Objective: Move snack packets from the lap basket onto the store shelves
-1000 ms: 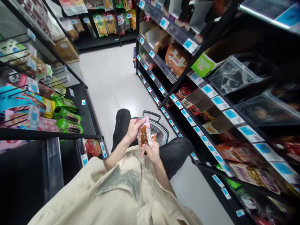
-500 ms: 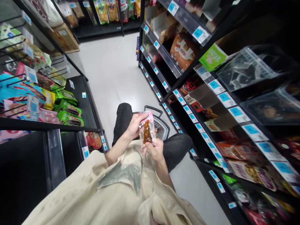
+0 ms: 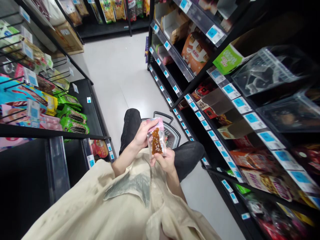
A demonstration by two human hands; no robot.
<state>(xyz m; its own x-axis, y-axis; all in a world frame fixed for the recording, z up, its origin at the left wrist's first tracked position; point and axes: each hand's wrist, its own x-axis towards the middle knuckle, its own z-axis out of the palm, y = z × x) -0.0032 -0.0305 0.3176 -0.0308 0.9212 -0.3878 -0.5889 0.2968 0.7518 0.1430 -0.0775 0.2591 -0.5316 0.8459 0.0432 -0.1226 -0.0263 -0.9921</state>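
Note:
Between my two hands is a small clear snack packet with a pink top and a glossy brown piece of food inside. My left hand is closed on its upper left side, the thumb lying across the pink top. At the lower end my right hand pinches it, thumb on the front face. The fingers behind the packet are hidden. Just beyond the packet stands a grey and black shopping basket, partly covered by my hands and knee; a few small items show inside.
On the right, shelves with blue price tags hold boxes, bags and clear plastic bins. Green snack bags lie on the left shelf, below packets on wire hooks. The pale floor runs ahead to another shelf with yellow bags.
The packet has turned slightly in my hands, which keep the same hold. My view has shifted a little; the shelves and the basket stand as before.

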